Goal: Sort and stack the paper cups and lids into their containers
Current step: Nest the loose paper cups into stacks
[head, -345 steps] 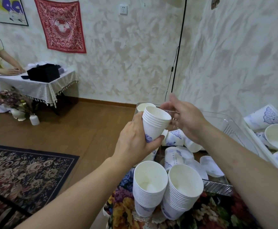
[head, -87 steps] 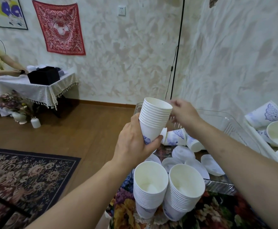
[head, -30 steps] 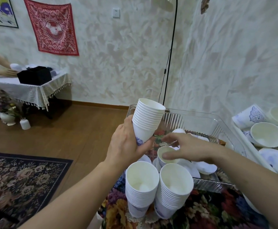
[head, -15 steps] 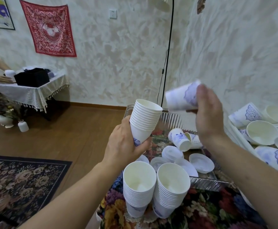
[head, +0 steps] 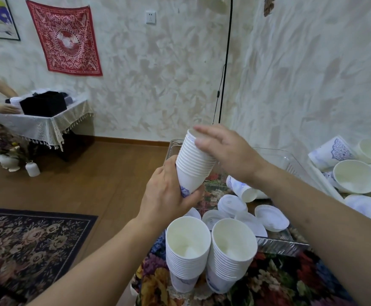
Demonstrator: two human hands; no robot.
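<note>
My left hand (head: 169,197) grips the base of a tall stack of white paper cups (head: 194,164), held up and tilted over the table's left edge. My right hand (head: 226,151) lies flat across the stack's mouth, fingers straight, pressing down on it. Two more cup stacks (head: 188,248) (head: 232,250) stand on the floral tablecloth in front. Behind them a clear plastic tray (head: 290,162) holds a loose cup on its side (head: 242,188) and several white lids (head: 270,217).
A white bin (head: 326,186) at the right holds several loose cups and bowls. A floor lamp pole (head: 224,69) rises behind the tray. Across the room at the left, another person works at a cloth-covered table (head: 36,124). A patterned rug (head: 25,244) covers the floor.
My right hand took a cup from the tray, carried it up and set it into the held stack; it now presses flat on top. The stack is one cup taller.
</note>
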